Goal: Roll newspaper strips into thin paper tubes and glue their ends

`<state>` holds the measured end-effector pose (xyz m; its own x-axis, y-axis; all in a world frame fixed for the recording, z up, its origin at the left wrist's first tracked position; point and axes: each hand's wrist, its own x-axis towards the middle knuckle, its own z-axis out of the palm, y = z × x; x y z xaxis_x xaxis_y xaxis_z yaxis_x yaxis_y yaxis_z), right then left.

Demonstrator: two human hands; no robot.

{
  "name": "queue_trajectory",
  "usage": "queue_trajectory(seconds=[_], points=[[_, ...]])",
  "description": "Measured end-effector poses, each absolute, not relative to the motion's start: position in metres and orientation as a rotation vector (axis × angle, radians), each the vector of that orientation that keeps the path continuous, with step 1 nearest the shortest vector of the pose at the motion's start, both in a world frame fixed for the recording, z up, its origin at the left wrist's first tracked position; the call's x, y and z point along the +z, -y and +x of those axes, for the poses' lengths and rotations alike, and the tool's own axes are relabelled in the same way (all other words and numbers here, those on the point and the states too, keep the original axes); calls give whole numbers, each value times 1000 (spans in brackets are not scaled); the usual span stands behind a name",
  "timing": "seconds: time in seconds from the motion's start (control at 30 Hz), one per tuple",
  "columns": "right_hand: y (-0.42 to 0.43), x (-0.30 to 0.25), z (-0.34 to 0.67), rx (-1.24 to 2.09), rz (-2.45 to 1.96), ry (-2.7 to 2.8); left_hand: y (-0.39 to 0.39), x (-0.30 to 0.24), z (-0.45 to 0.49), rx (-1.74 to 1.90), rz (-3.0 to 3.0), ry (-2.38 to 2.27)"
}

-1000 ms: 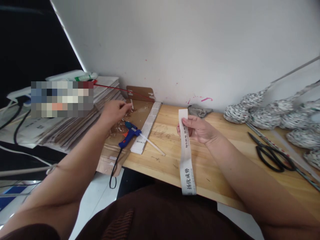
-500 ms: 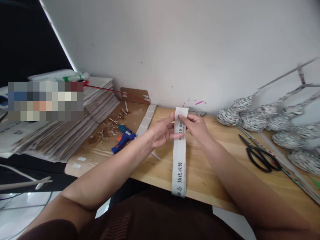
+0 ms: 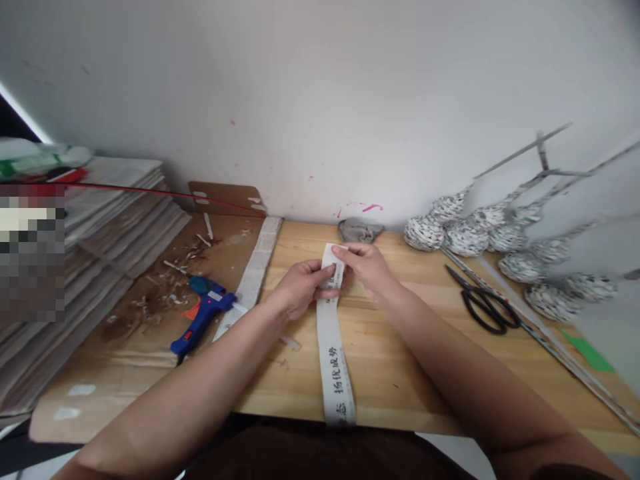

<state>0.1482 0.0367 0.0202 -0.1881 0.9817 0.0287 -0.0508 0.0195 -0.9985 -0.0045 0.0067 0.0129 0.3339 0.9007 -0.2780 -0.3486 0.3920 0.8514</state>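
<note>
A long white paper strip point(image 3: 334, 353) printed with black characters runs from the middle of the wooden table point(image 3: 400, 360) down over its front edge. My left hand point(image 3: 300, 288) pinches the strip's top end from the left. My right hand point(image 3: 365, 267) pinches the same end from the right, fingers closed on it. Both hands meet at the top of the strip, just above the tabletop.
A blue glue gun point(image 3: 200, 313) lies on brown cardboard point(image 3: 125, 353) at left, beside a white block strip point(image 3: 253, 280) and a stack of newspapers point(image 3: 100, 220). Black scissors point(image 3: 483, 308), wrapped paper balls on sticks point(image 3: 465, 233) and a grey cloth point(image 3: 359, 230) lie at right and back.
My left hand came over from the cardboard area and took hold of the strip's top end with my right hand. The view shifted rightwards and both hands lowered toward the table.
</note>
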Motion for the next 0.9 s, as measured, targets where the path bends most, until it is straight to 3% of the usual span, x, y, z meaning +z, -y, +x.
queue_trajectory(seconds=[0.17,0.4,0.9], points=[[-37,16,147,1261,-1070,1518,-9,12,-5,1006,725,-788],[-45,21,164,1627,-943,1509,-12,12,-9,1035,826,-880],[-52,18,174,1540,-952,1557,-13,7,-8,1071,923,-922]])
